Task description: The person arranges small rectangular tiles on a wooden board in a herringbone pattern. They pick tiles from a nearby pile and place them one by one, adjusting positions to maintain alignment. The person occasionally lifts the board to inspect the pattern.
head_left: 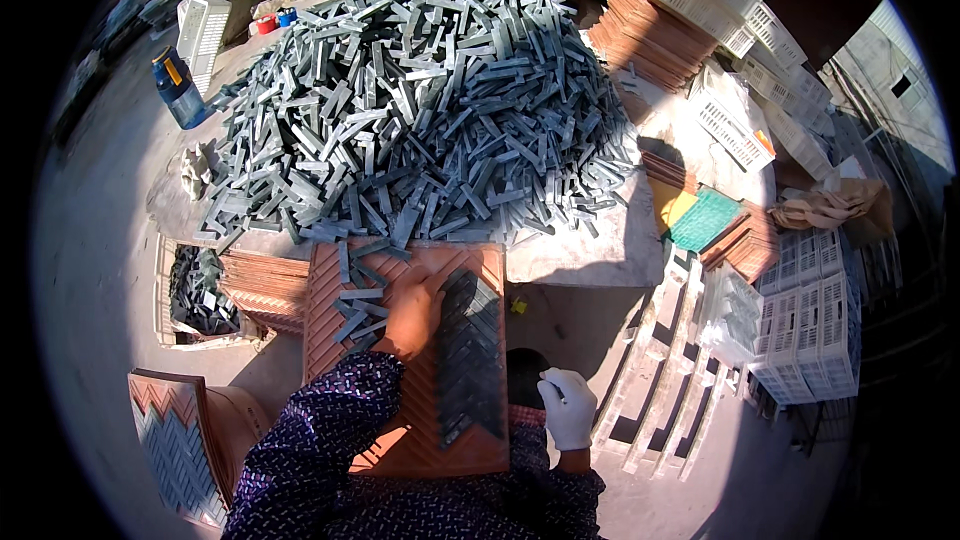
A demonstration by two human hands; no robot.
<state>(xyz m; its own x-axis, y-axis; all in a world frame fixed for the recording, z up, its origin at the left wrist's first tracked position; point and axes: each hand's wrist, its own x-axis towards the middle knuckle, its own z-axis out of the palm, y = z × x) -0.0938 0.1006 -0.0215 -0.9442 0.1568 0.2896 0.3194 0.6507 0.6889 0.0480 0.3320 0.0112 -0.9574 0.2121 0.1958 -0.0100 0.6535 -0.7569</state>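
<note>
An orange-brown mould board (pixel 420 455) with slanted grooves lies in front of me. Dark grey stone strips (pixel 468 360) fill its right part in a herringbone pattern. Loose strips (pixel 360 305) lie scattered across its upper left. My bare left hand (pixel 412 312) reaches over the middle of the board, fingers drawn together at the left edge of the laid strips; anything between the fingertips is hidden. My right hand (pixel 568 408), in a white glove, is held closed just off the board's right edge. What its curled fingers hold, if anything, I cannot make out.
A large heap of grey strips (pixel 420 110) covers the table (pixel 590 255) beyond the board. Stacked boards (pixel 265 285) and a crate of dark pieces (pixel 200 295) stand left. A pallet (pixel 655 370) and white crates (pixel 810 330) are right. A bottle (pixel 178 90) stands at far left.
</note>
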